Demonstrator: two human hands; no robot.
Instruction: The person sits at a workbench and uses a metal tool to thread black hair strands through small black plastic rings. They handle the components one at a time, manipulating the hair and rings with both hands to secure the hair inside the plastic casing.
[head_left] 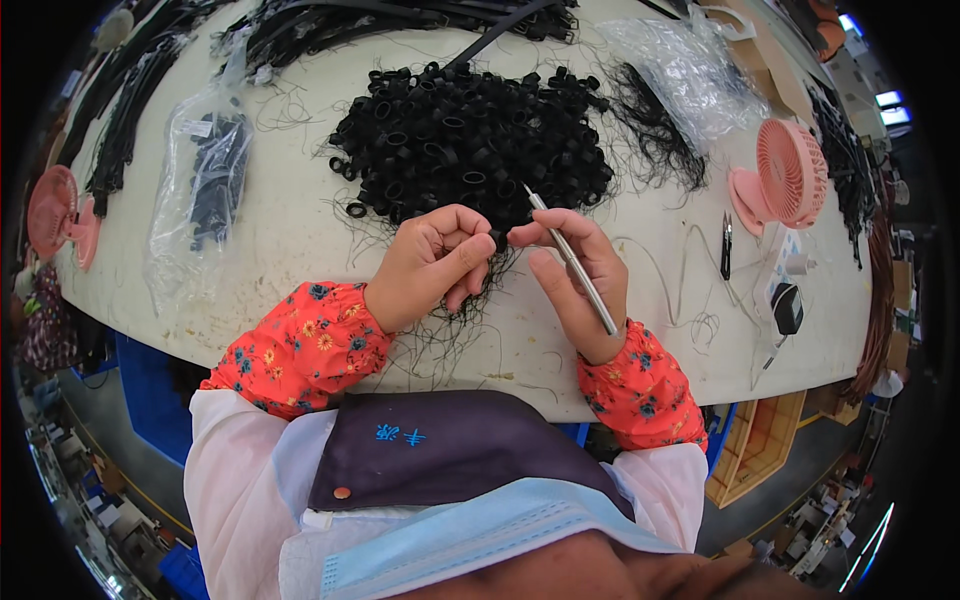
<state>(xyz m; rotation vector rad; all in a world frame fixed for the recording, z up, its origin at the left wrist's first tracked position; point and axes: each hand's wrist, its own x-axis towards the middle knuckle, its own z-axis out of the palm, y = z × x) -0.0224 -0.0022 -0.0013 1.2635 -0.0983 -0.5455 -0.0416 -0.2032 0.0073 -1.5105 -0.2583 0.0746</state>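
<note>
My left hand (432, 262) is curled shut at the near edge of a big heap of small black elastic loops (470, 140), pinching something black between thumb and fingers; the piece itself is mostly hidden. My right hand (578, 280) sits right beside it and grips a thin metal tool (572, 262) that lies slanted across the palm, its tip pointing up toward the heap. The fingertips of both hands nearly touch. Loose black threads (450, 330) lie under and in front of my hands on the pale table (300, 230).
A clear bag of black parts (200, 190) lies at left and a crumpled clear bag (690, 70) at back right. Pink desk fans stand at right (785, 180) and far left (60, 215). Small snips (726, 245), a charger (787, 305) and black strap bundles (330, 25) are around.
</note>
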